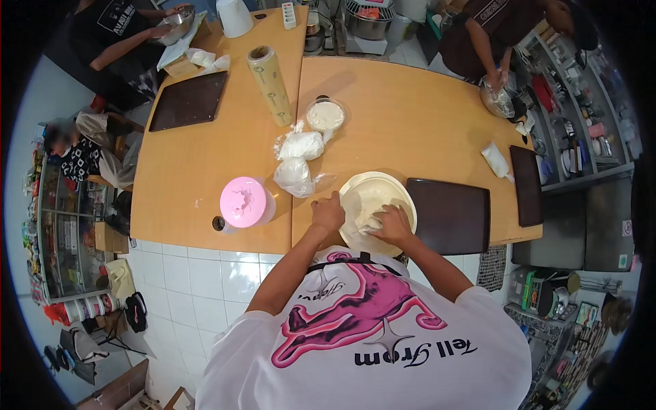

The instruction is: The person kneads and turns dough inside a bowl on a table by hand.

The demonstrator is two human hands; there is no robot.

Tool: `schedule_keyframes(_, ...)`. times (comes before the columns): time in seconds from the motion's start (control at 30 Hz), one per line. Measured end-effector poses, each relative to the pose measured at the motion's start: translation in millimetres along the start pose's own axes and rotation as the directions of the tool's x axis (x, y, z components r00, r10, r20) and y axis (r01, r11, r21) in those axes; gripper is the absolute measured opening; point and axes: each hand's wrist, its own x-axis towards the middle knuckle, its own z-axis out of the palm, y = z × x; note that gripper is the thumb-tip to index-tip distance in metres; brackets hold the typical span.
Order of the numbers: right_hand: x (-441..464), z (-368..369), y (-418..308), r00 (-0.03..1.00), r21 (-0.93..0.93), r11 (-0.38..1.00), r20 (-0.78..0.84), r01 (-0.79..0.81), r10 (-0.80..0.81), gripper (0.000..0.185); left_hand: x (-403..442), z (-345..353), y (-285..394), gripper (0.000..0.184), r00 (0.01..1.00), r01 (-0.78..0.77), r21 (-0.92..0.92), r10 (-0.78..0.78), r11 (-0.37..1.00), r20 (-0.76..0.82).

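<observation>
As the left hand grips the cream bowl | right hand clutches pale dough inside | tub holds white powder

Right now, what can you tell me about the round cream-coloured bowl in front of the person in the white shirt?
The round cream-coloured bowl looks like smooth plastic, with a wide, open mouth. It stands upright at the near edge of the light-brown wooden table, beside a dark rectangular tray; whether they touch is unclear. The person's left hand is at its rim, while the right hand reaches inside, on a pale, lumpy, dough-like mass. Its underside is hidden.
</observation>
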Motion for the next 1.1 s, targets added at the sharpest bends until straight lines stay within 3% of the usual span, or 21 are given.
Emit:
schedule_keyframes(0.03, -4.8, 3.1, -1.0, 1.000, -0.010, 1.000, 0.000, -0.023, 0.023, 0.066, -1.5, 2.8, -1.4, 0.037, 1.000, -0.002, 0.001, 0.002, 1.000, -0.012)
schedule_keyframes(0.13, -15.2, 5.2, -1.9, 0.958, -0.149, 0.984, -0.253, 0.096, -0.132, 0.056, 0.5, 2.0, -0.7, 0.036, 1.000, 0.012, -0.016, -0.012, 1.000, -0.014)
schedule_keyframes(0.33, -2.9, 23.7, 28.5, 0.968, -0.046, 0.967, -0.025, 0.249, -0.250, 0.043, 3.3, 13.7, -9.1, 0.038, 0.993, -0.043, 0.039, 0.047, 0.998, -0.105)
schedule_keyframes(0.5, 13.8, -0.3, 23.6, 0.960, 0.417, 0.907, -0.271, 0.055, 0.066, 0.045, 3.9, 13.7, -12.0, 0.039, 0.994, -0.025, 0.057, 0.031, 0.998, -0.104)
schedule_keyframes(0.57, 19.4, -3.3, 31.0, 0.903, 0.624, 0.781, -0.350, 0.025, 0.250, 0.039, 3.4, 12.3, -10.4, 0.039, 0.995, -0.018, 0.054, 0.023, 0.998, -0.093)
schedule_keyframes(0.6, 25.8, 1.6, 29.2, 0.868, 0.795, 0.591, -0.384, 0.137, 0.315, 0.032, 2.5, 13.3, -10.1, 0.039, 0.995, -0.017, 0.056, 0.022, 0.998, -0.095)
schedule_keyframes(0.7, 31.0, 5.3, 31.2, 0.894, 0.998, 0.033, -0.064, 0.055, 0.444, 0.026, 3.2, 11.5, -10.2, 0.039, 0.996, -0.016, 0.062, 0.022, 0.998, -0.091)
schedule_keyframes(0.73, 36.8, 13.0, 33.5, 0.907, 0.988, -0.128, -0.020, 0.081, 0.422, 0.027, 2.2, 9.4, -9.3, 0.039, 0.997, -0.013, 0.062, 0.018, 0.998, -0.080)
schedule_keyframes(0.93, 38.6, 23.3, 31.1, 0.958, 0.789, -0.604, 0.072, 0.115, 0.276, 0.033, -0.6, -2.6, -1.7, 0.036, 0.999, 0.039, 0.025, -0.039, 0.999, 0.006)
schedule_keyframes(1.03, 33.7, 18.9, 28.2, 0.970, 0.685, -0.704, -0.013, 0.186, 0.244, 0.044, -2.0, -3.5, 0.1, 0.036, 0.999, 0.036, 0.030, -0.036, 0.999, 0.005)
schedule_keyframes(1.1, 17.0, -12.2, 12.2, 0.994, 0.617, -0.780, -0.045, 0.106, 0.100, 0.052, -1.5, -3.7, -1.5, 0.036, 0.999, 0.033, 0.034, -0.033, 0.999, -0.001)
